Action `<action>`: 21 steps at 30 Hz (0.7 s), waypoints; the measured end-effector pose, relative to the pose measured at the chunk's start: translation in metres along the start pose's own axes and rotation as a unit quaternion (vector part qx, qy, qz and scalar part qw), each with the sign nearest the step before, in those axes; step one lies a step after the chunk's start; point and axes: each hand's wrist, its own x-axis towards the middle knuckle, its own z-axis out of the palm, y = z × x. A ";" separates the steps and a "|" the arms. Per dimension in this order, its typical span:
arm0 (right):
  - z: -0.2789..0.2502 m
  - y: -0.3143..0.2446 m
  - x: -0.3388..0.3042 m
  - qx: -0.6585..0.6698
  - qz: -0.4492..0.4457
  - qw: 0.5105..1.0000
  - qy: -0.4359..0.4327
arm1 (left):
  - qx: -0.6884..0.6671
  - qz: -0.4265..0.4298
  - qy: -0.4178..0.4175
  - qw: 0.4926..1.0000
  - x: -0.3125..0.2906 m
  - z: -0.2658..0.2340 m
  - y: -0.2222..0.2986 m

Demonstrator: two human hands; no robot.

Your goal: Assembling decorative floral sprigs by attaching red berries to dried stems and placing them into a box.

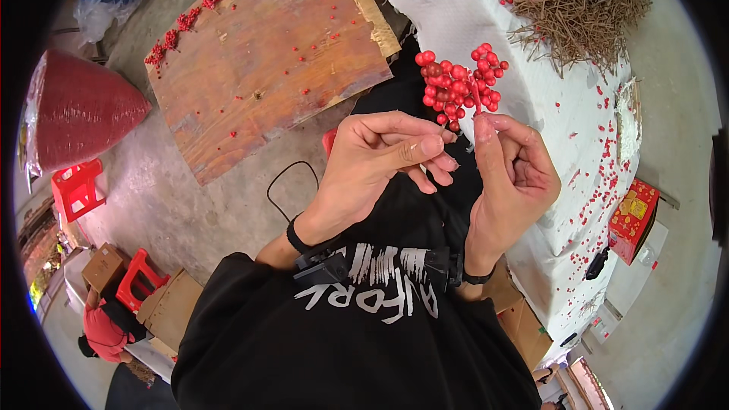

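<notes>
In front of my chest I hold up a bunch of round, glossy red berries. My right hand pinches a reddish stem at the bunch's right side between thumb and forefinger, its other fingers curled in. Just left of it, my left hand has thumb and forefinger pressed together at the underside of the bunch, on what looks like a thin stem. The remaining left fingers are loosely bent. Whether the bunch is one sprig or two held side by side, I cannot tell.
On my left a wooden board carries small berry clusters and loose berries. A white-covered table at right holds a heap of brown twigs and scattered berries. Red stools, a red wrapped bundle and a person are farther left.
</notes>
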 end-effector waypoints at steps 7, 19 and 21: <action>-0.004 0.000 -0.001 0.037 0.037 0.998 -0.029 | -0.019 0.003 0.016 1.000 0.004 -0.006 -0.002; -0.019 0.016 0.020 0.428 0.315 0.828 -0.181 | -0.041 0.013 0.030 0.999 0.008 -0.012 0.001; -0.018 0.017 0.021 0.437 0.322 0.818 -0.190 | -0.045 0.014 0.032 0.998 0.008 -0.013 0.001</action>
